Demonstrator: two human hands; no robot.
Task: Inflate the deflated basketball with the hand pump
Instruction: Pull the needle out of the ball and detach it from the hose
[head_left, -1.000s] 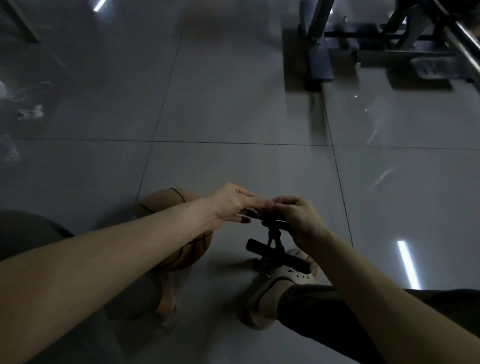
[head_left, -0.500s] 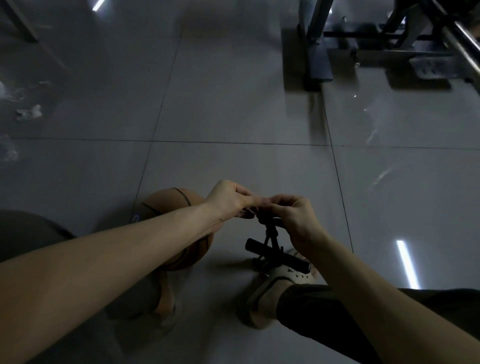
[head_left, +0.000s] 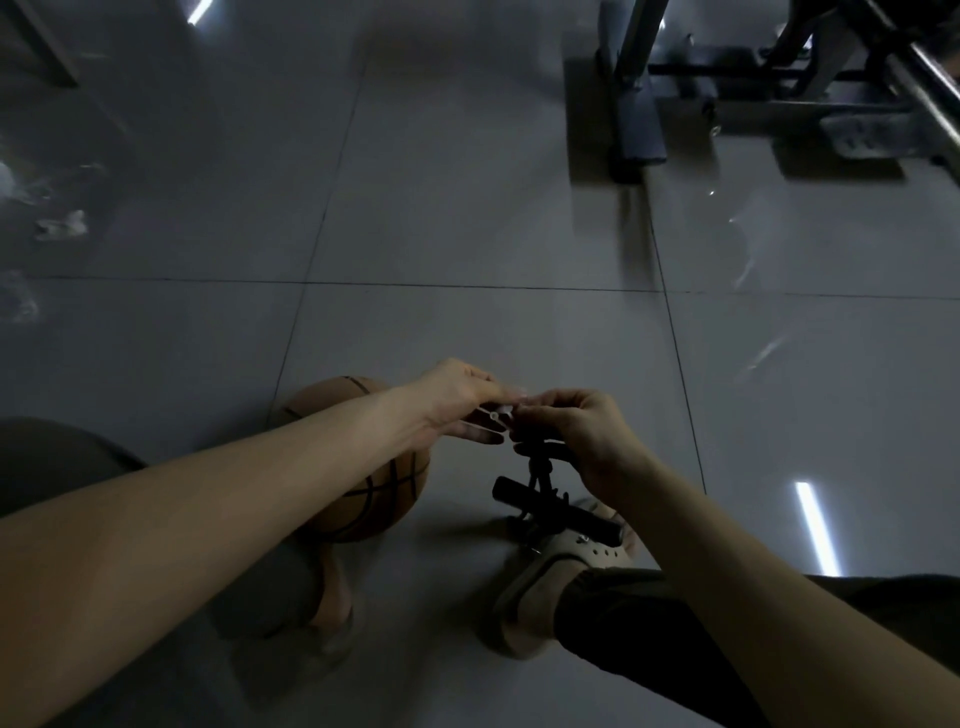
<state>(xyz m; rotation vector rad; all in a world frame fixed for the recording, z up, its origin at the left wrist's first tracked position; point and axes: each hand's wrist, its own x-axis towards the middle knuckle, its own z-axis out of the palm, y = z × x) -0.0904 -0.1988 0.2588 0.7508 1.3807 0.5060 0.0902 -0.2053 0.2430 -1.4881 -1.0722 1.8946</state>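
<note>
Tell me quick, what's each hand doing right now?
Left hand: pinching a small pale piece, too small to identify.
Right hand: gripping the top end of the black hose on the pump.

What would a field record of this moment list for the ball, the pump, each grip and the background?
ball: basketball on the tiled floor, partly hidden by the left forearm
pump: black hand pump by the right foot, its hose raised
left grip: left hand pinches a small pale piece
right grip: right hand holds the hose
background: metal frame, top right
</note>
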